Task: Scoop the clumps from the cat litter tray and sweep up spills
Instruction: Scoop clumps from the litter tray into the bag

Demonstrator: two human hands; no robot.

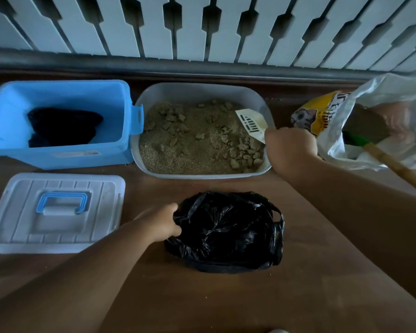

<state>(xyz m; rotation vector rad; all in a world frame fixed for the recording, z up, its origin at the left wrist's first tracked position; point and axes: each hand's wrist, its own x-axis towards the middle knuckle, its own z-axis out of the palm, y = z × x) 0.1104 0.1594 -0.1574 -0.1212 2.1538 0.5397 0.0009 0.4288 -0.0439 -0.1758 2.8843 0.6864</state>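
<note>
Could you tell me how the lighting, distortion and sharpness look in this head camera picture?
Head view: dim, flat light with a bluish cast; wide-angle bending bows the radiator slats outward; the black bag shows small glints; the clear bag at right is smeared and soft, while the litter tray and scoop stay fairly sharp.

Right hand gripping slotted scoop over litter tray, left hand pinching black bag.
</note>
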